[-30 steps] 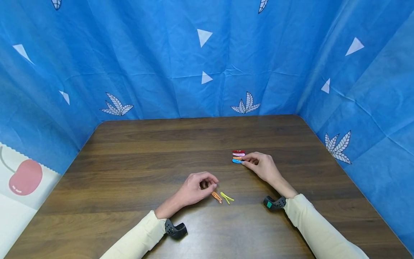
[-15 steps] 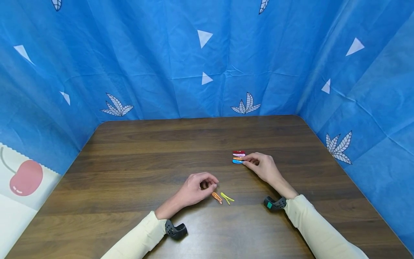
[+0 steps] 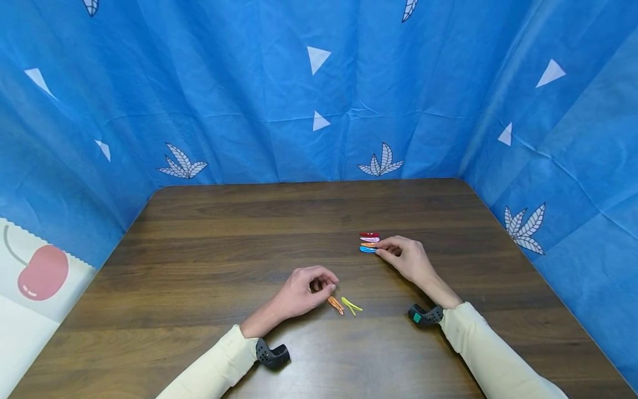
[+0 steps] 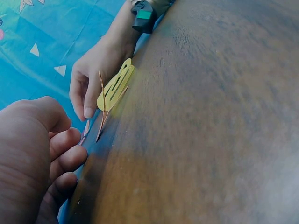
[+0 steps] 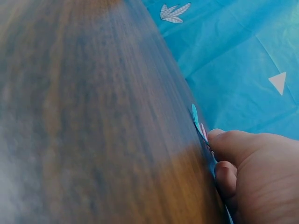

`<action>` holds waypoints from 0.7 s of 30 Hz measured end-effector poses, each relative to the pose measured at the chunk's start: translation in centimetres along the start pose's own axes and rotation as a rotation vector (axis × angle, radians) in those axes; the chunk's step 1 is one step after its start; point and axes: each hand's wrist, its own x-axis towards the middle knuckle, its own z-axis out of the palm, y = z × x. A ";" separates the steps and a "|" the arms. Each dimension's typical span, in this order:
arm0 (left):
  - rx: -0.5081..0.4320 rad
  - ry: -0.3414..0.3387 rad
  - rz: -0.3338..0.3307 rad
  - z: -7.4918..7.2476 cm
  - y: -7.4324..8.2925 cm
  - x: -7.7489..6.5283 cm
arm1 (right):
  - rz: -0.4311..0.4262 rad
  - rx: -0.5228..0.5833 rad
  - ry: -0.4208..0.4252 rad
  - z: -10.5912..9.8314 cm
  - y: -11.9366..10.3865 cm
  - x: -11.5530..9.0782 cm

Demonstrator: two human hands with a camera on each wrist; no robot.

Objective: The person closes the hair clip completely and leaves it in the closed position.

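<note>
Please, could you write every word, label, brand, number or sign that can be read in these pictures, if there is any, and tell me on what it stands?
No readable text in any view.
Blue curtain with white triangles and outlined leaves: printed pictures, no lettering seen.
Pale panel with a red cherry: picture only.
Slim dark red hair clip: tiny pale mark, too small to read.
Black wristband with a plain green square: no readable lettering.

- Blue curtain with white triangles and leaves, far, left and right
- Dark wood-grain table, glare near
- Pinkish-red cherry print, left
</note>
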 end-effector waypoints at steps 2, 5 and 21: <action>0.001 0.001 0.000 0.0 0.0 0.0 | -0.004 0.000 0.003 -0.1 -0.1 0.0; 0.000 0.002 0.002 0.0 0.0 0.0 | -0.006 0.001 0.004 -0.1 -0.1 -0.1; 0.008 0.002 -0.005 -0.1 0.3 -0.1 | -0.007 0.021 0.026 -0.3 -1.1 -0.5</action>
